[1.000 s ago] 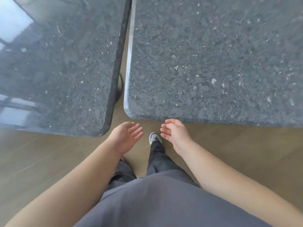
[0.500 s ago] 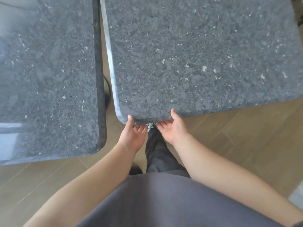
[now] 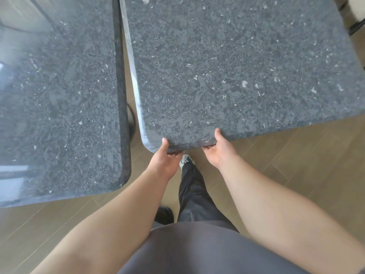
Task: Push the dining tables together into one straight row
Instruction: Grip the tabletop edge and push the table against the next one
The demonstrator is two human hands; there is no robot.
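Both hands grip right tabletop (image 3: 227, 66) near edge: left hand (image 3: 165, 162), right hand (image 3: 220, 151), thumbs on top, fingers curled under. Left tabletop (image 3: 59, 95) lies left across narrow gap, near edges offset.

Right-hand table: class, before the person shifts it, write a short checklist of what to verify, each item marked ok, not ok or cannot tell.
1. Left hand grips the right-hand table at its near edge: ok.
2. Right hand grips the same edge: ok.
3. Gap to the left-hand table closed: not ok.
4. Near edges level in one row: not ok.
5. Foot clear of the table base: cannot tell.
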